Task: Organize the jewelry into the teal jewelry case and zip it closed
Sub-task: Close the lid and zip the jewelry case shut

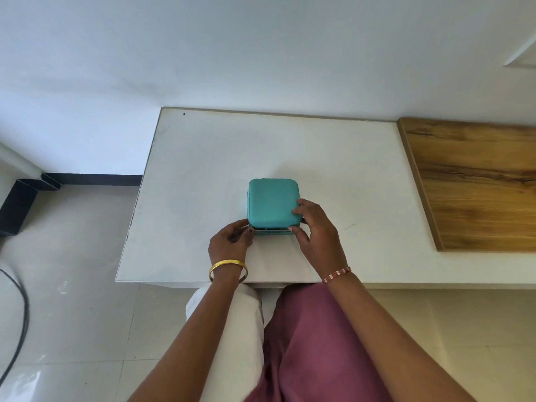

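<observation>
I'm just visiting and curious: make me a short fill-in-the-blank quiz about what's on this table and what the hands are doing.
1. The jewelry case is coloured ____.
2. The left hand wears a ____ bangle on its wrist.
3. The case sits on a ____ table.
4. The right hand touches the case's ____ side.

Missing words: teal; gold; white; right

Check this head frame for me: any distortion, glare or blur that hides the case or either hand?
Head view: wide-angle bowing bends the table edges; light is soft and even, shadows faint; glare only on the floor tiles. The teal case, left hand and right hand are sharp.
</observation>
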{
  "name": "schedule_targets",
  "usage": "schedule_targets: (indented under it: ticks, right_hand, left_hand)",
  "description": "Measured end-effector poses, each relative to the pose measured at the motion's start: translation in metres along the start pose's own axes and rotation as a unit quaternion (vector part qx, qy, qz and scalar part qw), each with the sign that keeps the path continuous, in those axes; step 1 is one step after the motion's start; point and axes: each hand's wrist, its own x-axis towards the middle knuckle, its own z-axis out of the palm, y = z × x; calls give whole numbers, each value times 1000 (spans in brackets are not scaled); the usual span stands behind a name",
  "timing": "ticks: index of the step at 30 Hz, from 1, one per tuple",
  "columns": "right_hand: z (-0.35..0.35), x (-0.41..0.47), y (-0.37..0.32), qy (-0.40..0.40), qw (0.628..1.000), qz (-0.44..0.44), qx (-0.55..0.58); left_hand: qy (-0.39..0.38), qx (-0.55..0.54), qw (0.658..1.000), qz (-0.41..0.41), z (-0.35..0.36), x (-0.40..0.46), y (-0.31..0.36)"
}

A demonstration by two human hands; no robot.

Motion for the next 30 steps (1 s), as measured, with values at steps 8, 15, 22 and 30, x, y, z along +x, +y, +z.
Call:
schedule_targets:
  ticks: [8,15,22,30]
  right_hand:
    - [3,-4,1,-12,998,14,-54]
    - [-2,8,-6,-10,995,93,36]
    - [-1,41,-12,-27,974,216,67]
    - [13,41,-11,-53,950,281,129]
  left_hand:
    - [4,-17,1000,0,1,1,-2]
    - [0,-23,999,23,2,-2,2]
    - [-14,-5,999,37,1,-1,0]
    - [14,-16,999,48,1,5,0]
